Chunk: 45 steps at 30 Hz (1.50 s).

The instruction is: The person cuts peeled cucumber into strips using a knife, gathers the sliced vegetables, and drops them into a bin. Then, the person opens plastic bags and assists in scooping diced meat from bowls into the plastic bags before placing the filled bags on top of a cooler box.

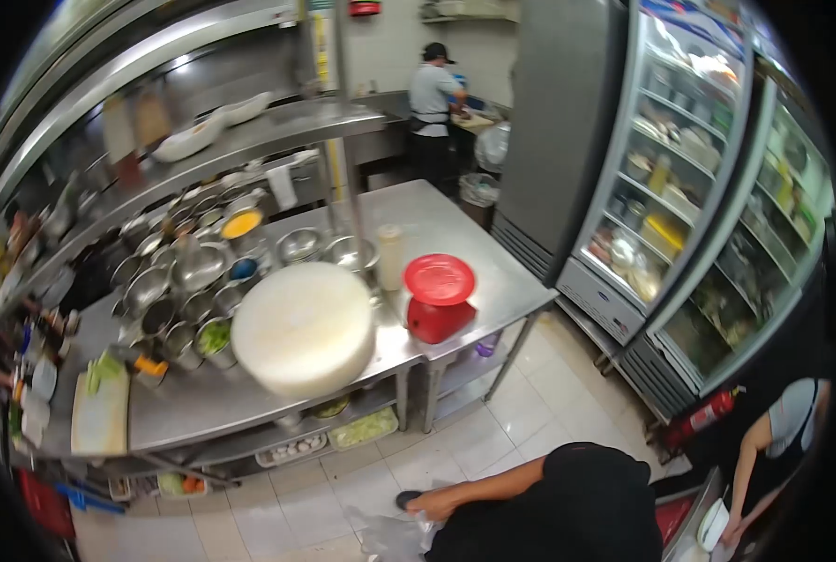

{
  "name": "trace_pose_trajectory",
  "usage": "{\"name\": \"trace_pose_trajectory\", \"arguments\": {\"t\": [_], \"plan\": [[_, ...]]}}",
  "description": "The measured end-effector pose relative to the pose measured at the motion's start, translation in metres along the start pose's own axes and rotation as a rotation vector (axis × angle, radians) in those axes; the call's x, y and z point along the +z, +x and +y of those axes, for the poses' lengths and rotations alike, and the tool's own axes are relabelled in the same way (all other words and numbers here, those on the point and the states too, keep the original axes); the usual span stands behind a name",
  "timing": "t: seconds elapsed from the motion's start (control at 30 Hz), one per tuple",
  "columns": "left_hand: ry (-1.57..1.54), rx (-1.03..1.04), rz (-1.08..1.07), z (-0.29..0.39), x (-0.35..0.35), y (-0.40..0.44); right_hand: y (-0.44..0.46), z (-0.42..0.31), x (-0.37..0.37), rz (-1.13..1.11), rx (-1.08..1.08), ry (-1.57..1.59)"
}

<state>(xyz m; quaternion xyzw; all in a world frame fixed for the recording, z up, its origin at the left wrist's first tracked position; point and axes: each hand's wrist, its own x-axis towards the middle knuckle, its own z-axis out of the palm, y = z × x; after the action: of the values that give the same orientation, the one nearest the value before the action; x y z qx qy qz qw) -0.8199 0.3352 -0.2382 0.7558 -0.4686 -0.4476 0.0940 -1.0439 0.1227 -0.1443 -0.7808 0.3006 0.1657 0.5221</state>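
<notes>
This was a commercial kitchen. A long steel worktable (193,412) held a crowd of metal bowls (202,267) at nine o'clock, a cutting board (99,426) at eight and a red scale (440,314) near the dial's centre. Cut greens (365,429) sat beneath it towards seven. Glass-doored refrigerators (605,298) stood at two, and a black-capped person (432,94) worked at twelve.

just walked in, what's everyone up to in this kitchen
A bare hand below a black sleeve holds a clear plastic bag. At lower right, a co-worker's hands are at a white container. Another co-worker stands at the back. A red kitchen scale and a thick white round block sit on the steel counter, near metal bowls.
</notes>
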Motion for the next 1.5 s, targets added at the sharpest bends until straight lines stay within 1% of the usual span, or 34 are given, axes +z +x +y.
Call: {"name": "trace_pose_trajectory", "arguments": {"t": [0.03, 0.1, 0.17, 0.23, 0.27, 0.3, 0.33, 0.4, 0.43, 0.5, 0.53, 0.57, 0.6, 0.63, 0.67, 0.73, 0.8, 0.83, 0.87, 0.9, 0.93, 1.0, 1.03, 1.07, 1.13, 1.2, 1.27, 1.3, 1.33, 1.37, 1.4, 1.43, 1.47, 1.5], "plan": [[0.018, 0.023, -0.05, 0.017, 0.003, 0.004, -0.031, 0.02, -0.003, 0.035, 0.086, 0.09], [0.047, 0.055, -0.141, 0.051, 0.015, 0.009, -0.088, 0.071, 0.001, 0.189, 0.095, -0.013], [0.093, 0.086, -0.202, 0.082, 0.032, 0.021, -0.137, 0.122, -0.002, 0.103, 0.218, -0.133], [0.184, 0.162, -0.205, 0.117, 0.065, 0.048, -0.184, 0.171, -0.01, -0.148, 0.398, -0.193], [0.256, 0.223, -0.191, 0.137, 0.086, 0.067, -0.214, 0.195, -0.01, -0.131, 0.411, -0.188], [0.267, 0.4, -0.167, 0.161, 0.106, 0.08, -0.245, 0.223, -0.007, 0.01, 0.401, -0.133], [0.268, 0.417, -0.163, 0.188, 0.127, 0.094, -0.277, 0.256, -0.002, 0.149, 0.386, -0.083], [0.271, 0.312, -0.418, 0.272, 0.165, 0.103, -0.328, 0.344, 0.026, 0.485, 0.392, 0.016], [0.264, 0.32, -0.405, 0.304, 0.195, 0.115, -0.358, 0.37, 0.026, 0.593, 0.415, 0.159], [0.427, 0.634, -0.515, 0.363, 0.257, 0.127, -0.423, 0.419, 0.028, 0.84, 0.534, 0.258], [0.43, 0.619, -0.517, 0.393, 0.279, 0.122, -0.447, 0.438, 0.032, 0.972, 0.571, 0.299], [0.35, 0.656, -0.48, 0.433, 0.297, 0.119, -0.466, 0.446, 0.027, 0.964, 0.563, 0.306], [0.262, 0.698, -0.44, 0.48, 0.31, 0.115, -0.492, 0.443, 0.011, 1.106, 0.684, 0.454], [0.229, 0.735, -0.51, 0.526, 0.317, 0.114, -0.518, 0.447, -0.009, 1.245, 0.814, 0.596], [0.193, 0.77, -0.585, 0.561, 0.322, 0.113, -0.537, 0.456, -0.027, 1.234, 0.827, 0.586], [0.129, 0.902, -0.499, 0.601, 0.352, 0.143, -0.57, 0.474, -0.056, 1.477, 0.829, 0.547], [-0.014, 1.002, -0.35, 0.649, 0.361, 0.154, -0.592, 0.521, -0.08, 1.415, 0.818, 0.539], [0.02, 0.938, -0.34, 0.686, 0.35, 0.148, -0.606, 0.523, -0.096, 1.397, 0.83, 0.545], [0.051, 0.88, -0.329, 0.723, 0.337, 0.14, -0.617, 0.523, -0.121, 1.472, 0.788, 0.578], [0.004, 0.848, -0.294, 0.751, 0.33, 0.137, -0.625, 0.527, -0.141, 1.553, 0.744, 0.602], [-0.049, 0.823, -0.257, 0.776, 0.328, 0.142, -0.629, 0.539, -0.152, 1.551, 0.754, 0.585], [-0.174, 0.865, -0.232, 0.81, 0.335, 0.175, -0.641, 0.565, -0.183, 1.895, 0.525, 0.254], [-0.275, 0.899, -0.202, 0.827, 0.34, 0.192, -0.649, 0.573, -0.199, 1.853, 0.57, 0.525], [-0.292, 0.894, -0.206, 0.847, 0.344, 0.206, -0.656, 0.582, -0.215, 1.847, 0.581, 0.51], [-0.583, 0.863, -0.26, 0.893, 0.345, 0.238, -0.663, 0.6, -0.251, 2.001, 0.278, 0.804], [-0.664, 0.92, -0.201, 0.936, 0.347, 0.279, -0.667, 0.614, -0.289, 1.994, 0.327, 0.786], [-0.808, 0.96, -0.114, 0.987, 0.349, 0.323, -0.67, 0.65, -0.323, 1.988, 0.282, 0.777], [-0.871, 0.929, -0.094, 1.01, 0.348, 0.344, -0.668, 0.664, -0.343, 1.99, 0.398, 0.487], [-0.771, 0.876, -0.136, 1.023, 0.343, 0.376, -0.674, 0.678, -0.353, 1.877, 0.451, 0.502], [-0.67, 0.905, -0.098, 1.045, 0.326, 0.385, -0.678, 0.666, -0.387, 1.755, 0.499, 0.537], [-0.798, 0.95, -0.19, 1.073, 0.306, 0.383, -0.678, 0.654, -0.42, 1.683, 0.509, 0.754], [-0.928, 1.014, -0.266, 1.102, 0.289, 0.382, -0.676, 0.643, -0.456, 1.653, 0.559, 0.815], [-0.912, 0.988, -0.252, 1.118, 0.278, 0.386, -0.671, 0.652, -0.48, 1.624, 0.558, 0.839], [-0.938, 1.032, -0.232, 1.135, 0.266, 0.393, -0.665, 0.664, -0.504, 1.554, 0.552, 0.757]]}}
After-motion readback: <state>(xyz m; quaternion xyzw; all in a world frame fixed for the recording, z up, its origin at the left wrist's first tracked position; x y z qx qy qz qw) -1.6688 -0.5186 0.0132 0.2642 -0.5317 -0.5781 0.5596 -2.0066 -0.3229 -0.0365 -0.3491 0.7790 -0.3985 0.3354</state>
